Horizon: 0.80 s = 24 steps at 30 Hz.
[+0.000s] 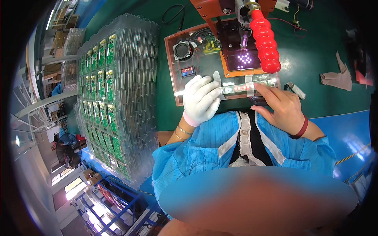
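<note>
My left hand (202, 96), in a white glove, lies with its fingers stretched out over the front left of a clear-topped test box (170, 74). Its fingertips are beside a narrow strip (236, 88) with red lights along the box's front edge. My bare right hand (281, 108) has thumb and forefinger apart, with the forefinger reaching to the strip's right part. Nothing shows gripped in either hand. Behind them stands an orange press fixture (236, 73) with a red ribbed handle (264, 41). White lights (244, 59) glow on its dark plate.
At left rises a tall stack of clear plastic trays (143, 78) with several green circuit boards (110, 84). The box holds a round speaker (182, 50) and a lit digital meter (188, 70). A beige cloth (339, 74) lies on the green mat (311, 47) at right.
</note>
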{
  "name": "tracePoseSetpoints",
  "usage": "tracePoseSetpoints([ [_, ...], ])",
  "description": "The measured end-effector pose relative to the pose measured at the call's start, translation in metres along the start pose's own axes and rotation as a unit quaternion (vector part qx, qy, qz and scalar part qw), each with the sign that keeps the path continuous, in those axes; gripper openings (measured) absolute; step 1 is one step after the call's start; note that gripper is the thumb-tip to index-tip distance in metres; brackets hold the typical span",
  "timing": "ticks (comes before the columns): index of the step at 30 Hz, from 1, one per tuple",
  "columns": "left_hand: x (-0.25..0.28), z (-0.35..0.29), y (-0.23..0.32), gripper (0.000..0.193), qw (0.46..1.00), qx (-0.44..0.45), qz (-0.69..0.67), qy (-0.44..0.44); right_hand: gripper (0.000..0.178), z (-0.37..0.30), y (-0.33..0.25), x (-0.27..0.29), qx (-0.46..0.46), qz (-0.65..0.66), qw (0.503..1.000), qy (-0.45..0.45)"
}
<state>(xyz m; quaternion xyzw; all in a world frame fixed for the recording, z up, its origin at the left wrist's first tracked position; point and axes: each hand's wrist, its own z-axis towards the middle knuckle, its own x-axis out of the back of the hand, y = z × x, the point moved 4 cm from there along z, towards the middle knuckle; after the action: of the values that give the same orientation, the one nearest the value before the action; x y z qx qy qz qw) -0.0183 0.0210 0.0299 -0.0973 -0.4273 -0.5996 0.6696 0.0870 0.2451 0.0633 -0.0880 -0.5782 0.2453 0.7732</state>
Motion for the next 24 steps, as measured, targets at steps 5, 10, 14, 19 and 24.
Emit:
tracePoseSetpoints([
  [5,-0.0006,-0.0003,-0.0008,0.022,1.000,0.003,-0.003,0.000,0.059,0.0007,-0.0004,0.0010,-0.003,0.002,1.000,-0.007],
  [10,-0.0016,-0.0022,-0.0021,0.023,1.000,0.005,-0.004,-0.004,0.059,0.0010,-0.0006,0.0007,0.003,-0.001,1.000,-0.001],
  [14,0.0000,0.0003,-0.0006,0.023,1.000,0.003,-0.004,-0.001,0.059,0.0010,-0.0004,0.0007,0.000,0.001,1.000,-0.005],
  [19,0.0003,0.0021,0.0004,0.024,1.000,0.001,-0.011,0.005,0.060,0.0015,-0.0004,0.0011,0.002,-0.001,1.000,-0.005],
  [24,0.0009,0.0024,0.0002,0.024,1.000,0.001,-0.013,0.001,0.060,0.0017,0.0001,0.0010,0.004,0.001,1.000,0.001],
])
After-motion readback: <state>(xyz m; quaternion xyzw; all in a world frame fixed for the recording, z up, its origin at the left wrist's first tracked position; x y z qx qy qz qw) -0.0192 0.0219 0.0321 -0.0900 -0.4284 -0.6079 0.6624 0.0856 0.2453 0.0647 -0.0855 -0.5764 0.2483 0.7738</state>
